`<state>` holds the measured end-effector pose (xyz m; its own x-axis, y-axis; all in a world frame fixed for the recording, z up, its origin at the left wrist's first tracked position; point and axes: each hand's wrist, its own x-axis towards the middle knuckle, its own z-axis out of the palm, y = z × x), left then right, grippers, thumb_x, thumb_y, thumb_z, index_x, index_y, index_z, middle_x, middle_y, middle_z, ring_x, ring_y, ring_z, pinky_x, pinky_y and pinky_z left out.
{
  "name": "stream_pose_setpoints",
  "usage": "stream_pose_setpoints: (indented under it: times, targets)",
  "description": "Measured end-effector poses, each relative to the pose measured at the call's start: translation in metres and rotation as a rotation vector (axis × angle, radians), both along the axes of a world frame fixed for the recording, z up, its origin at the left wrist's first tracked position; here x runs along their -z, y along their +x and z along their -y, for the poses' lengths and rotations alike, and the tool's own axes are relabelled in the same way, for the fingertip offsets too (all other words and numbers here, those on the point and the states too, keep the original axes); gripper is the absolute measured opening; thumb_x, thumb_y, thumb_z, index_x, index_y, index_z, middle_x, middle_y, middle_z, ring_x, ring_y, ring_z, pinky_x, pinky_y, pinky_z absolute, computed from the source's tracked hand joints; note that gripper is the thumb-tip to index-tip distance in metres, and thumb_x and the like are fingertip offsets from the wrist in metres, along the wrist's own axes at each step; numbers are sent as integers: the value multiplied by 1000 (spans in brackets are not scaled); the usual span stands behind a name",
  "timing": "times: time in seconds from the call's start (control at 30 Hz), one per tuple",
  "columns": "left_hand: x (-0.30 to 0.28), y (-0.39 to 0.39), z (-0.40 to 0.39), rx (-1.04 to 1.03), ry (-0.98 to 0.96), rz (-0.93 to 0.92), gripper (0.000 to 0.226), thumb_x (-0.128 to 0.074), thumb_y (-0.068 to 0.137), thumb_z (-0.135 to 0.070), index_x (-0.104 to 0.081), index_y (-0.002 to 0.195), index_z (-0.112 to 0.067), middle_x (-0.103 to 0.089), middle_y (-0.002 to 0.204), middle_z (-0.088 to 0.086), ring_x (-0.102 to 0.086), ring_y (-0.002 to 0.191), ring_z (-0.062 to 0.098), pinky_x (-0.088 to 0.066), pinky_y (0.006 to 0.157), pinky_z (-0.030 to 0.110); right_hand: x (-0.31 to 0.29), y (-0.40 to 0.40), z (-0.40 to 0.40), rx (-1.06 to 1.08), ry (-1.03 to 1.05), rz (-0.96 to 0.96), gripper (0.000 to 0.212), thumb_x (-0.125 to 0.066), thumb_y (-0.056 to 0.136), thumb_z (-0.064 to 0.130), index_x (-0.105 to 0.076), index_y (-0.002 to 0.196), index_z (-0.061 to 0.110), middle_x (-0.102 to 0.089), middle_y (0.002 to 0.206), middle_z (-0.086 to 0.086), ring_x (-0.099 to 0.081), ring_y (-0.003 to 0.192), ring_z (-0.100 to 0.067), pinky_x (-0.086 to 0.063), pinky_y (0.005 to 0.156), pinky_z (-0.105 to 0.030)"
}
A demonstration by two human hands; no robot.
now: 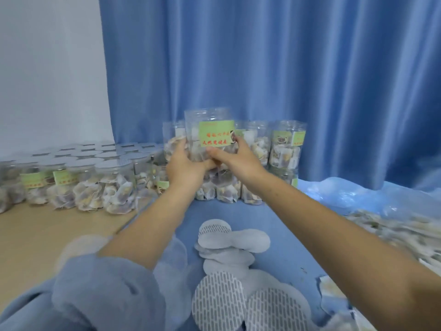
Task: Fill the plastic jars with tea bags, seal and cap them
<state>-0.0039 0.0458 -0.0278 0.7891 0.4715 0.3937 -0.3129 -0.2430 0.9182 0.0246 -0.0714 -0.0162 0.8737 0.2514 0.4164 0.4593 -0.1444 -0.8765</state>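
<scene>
A clear plastic jar point(210, 130) with a green label and red writing is held up between both hands, out in front of me. It holds tea bags in its lower part and has no cap on its mouth. My left hand point(188, 164) grips the jar's lower left side. My right hand point(235, 155) grips its lower right side, thumb across the front. Behind and under it stands a stack of uncapped filled jars point(285, 149). Round white seal discs point(229, 249) lie on the blue cloth near me.
Several sealed, filled jars point(95, 185) stand in rows at the left on a wooden surface. A heap of loose tea bags point(391, 230) lies at the right on the blue cloth. A blue curtain point(286, 68) hangs behind.
</scene>
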Motion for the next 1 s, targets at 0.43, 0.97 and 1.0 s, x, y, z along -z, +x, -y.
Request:
stream_pose_setpoints:
  times: [0.43, 0.97, 1.0]
  targets:
    - [99, -54, 139, 205, -57, -197, 100, -82, 68, -8, -25, 146, -34, -51, 130, -6, -57, 105, 18, -48, 81, 29, 107, -55, 145, 198, -22, -87, 57, -83, 64, 42, -51, 110, 33, -62, 89, 23, -60, 82, 9, -47, 72, -18]
    - [179, -31, 151, 135, 178, -191, 100, -79, 73, -24, -15, 150, -25, -42, 145, 3, -42, 131, 22, -38, 100, 33, 145, -39, 186, 314, -905, -84, 56, -65, 78, 37, -49, 130, 25, -56, 122, 4, -55, 105, -17, -44, 85, -29]
    - [179, -31, 152, 121, 202, -194, 99, -79, 73, -24, -16, 150, -24, -42, 145, 5, -42, 131, 22, -38, 102, 36, 140, -42, 189, 320, -1083, -65, 52, -63, 78, 35, -52, 127, 27, -55, 124, 3, -55, 109, -18, -45, 84, -29]
